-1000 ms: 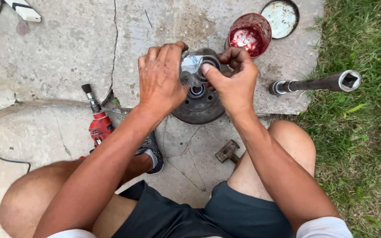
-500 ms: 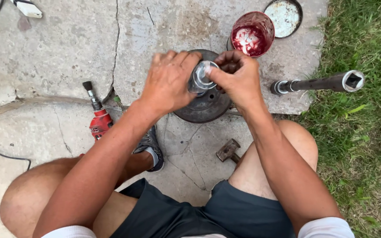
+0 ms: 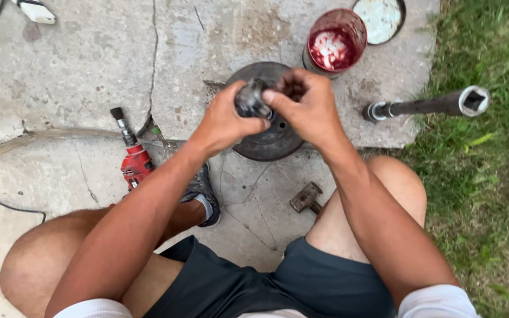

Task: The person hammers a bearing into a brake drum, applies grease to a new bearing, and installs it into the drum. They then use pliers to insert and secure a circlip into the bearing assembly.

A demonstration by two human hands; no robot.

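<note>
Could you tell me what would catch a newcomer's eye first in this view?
Probably the two hands at the centre: the left hand and right hand together grip a small dark metal part above a round rusty drum on the cracked concrete. Next, the open can of red grease just beyond the drum, and the red drill lying at the left.

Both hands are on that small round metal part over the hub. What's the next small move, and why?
Probably lower the round metal part straight down toward the middle of the dark hub and seat it. The left hand and right hand both grip it right above the hub, and the open tub of red grease stands just behind. Whether it is greased already, I cannot tell.
</note>
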